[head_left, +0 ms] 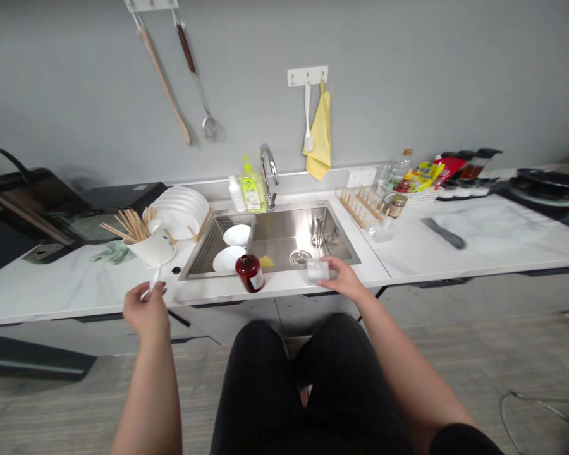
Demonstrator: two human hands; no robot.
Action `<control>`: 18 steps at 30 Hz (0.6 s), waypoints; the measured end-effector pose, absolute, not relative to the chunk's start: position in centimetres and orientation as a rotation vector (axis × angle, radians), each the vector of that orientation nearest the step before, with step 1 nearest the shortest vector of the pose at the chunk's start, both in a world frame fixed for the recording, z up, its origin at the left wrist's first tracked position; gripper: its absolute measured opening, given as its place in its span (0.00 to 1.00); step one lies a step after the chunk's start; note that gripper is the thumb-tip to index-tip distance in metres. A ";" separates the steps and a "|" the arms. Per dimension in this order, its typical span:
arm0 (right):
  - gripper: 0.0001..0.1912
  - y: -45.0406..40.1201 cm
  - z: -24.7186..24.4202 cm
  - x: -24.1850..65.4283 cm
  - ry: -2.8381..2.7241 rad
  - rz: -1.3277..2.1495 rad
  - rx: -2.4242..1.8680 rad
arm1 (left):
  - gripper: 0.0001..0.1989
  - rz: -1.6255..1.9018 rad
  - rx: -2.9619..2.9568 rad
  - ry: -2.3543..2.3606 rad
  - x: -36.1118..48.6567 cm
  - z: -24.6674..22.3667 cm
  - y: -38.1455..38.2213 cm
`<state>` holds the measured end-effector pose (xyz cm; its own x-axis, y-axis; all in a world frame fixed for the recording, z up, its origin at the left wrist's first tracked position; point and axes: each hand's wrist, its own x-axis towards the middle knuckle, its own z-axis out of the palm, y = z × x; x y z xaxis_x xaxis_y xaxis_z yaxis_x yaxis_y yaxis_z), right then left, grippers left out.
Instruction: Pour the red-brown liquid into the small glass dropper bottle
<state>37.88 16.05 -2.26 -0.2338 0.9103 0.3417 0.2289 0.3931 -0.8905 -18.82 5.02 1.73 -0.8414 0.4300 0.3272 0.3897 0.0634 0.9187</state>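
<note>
Two hands work at the counter's front edge. The left hand (145,309) is curled closed around a thin white handle (154,280), though what it ends in is hard to tell. The right hand (344,279) grips a small clear block (317,270) just above the sink's rim. A dark red bottle (250,273) stands between them on the counter (76,291). Two white plates (237,235) lie in the steel sink (303,237), while more plates (180,212) stand upright beyond.

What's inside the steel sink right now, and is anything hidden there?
The stainless steel sink holds two white plates on a wire rack, a yellow sponge and a drain. What lies beneath the plates is covered and cannot be seen.
</note>
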 end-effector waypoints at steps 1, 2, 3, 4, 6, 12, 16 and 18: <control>0.40 15.5 -2.0 37.8 -1.673 0.901 -0.993 | 0.25 2.085 0.824 2.085 -17.0 2.1 4.2; 0.40 14.8 -1.8 37.6 -1.642 0.903 -0.978 | 0.25 2.169 0.823 1.922 -15.0 2.5 3.3; 0.40 13.9 -1.5 37.5 -1.613 0.909 -0.966 | 0.24 2.221 0.835 1.789 -12.9 3.0 2.4; 0.40 12.9 -1.2 37.3 -1.585 0.918 -0.957 | 0.24 2.222 0.873 1.691 -10.7 3.5 1.5; 0.39 10.4 -0.7 36.9 -1.540 0.945 -0.944 | 0.22 2.211 0.949 1.528 -6.4 4.5 -0.2; 0.36 1.7 -0.1 35.2 -1.459 0.924 -0.928 | 0.12 1.810 1.425 1.222 3.2 7.4 -5.2; 0.36 -3.0 -0.4 34.6 -1.484 0.948 -0.962 | 0.09 1.569 1.779 1.290 6.2 9.2 -7.6; 0.36 -4.7 -0.4 34.5 -1.502 0.952 -0.973 | 0.09 1.480 1.892 1.315 7.0 9.8 -8.3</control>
<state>34.54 -4.66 -0.40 -0.1089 0.9339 0.3405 0.0911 0.3504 -0.9321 6.99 -8.30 9.81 -0.0037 0.8488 0.5287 0.4251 -0.4772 0.7691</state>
